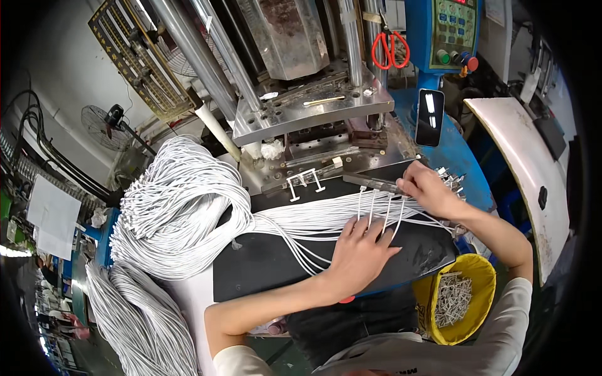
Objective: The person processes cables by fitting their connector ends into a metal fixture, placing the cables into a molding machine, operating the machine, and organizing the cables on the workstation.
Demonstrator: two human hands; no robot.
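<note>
My left hand point(362, 255) is closed over several white cables point(372, 205), which run up from its fingertips to a dark metal mould bar point(371, 182). The fingers and thumb of my right hand point(429, 190) pinch the right end of that bar. Beneath both hands, a thick bundle of white cables point(295, 217) crosses the black work mat point(266, 269). Left of the bar, a white moulded plastic piece point(305, 178) with short branches lies at another metal mould part. What the left palm covers is hidden.
A press with a steel plate point(313, 109) stands ahead, with red-handled scissors point(390, 51) hanging beside it. Coiled white cables point(182, 207) pile up at left. A phone point(429, 117) rests near the blue control box point(446, 37). Scrap pieces fill a yellow bin point(483, 301) at lower right.
</note>
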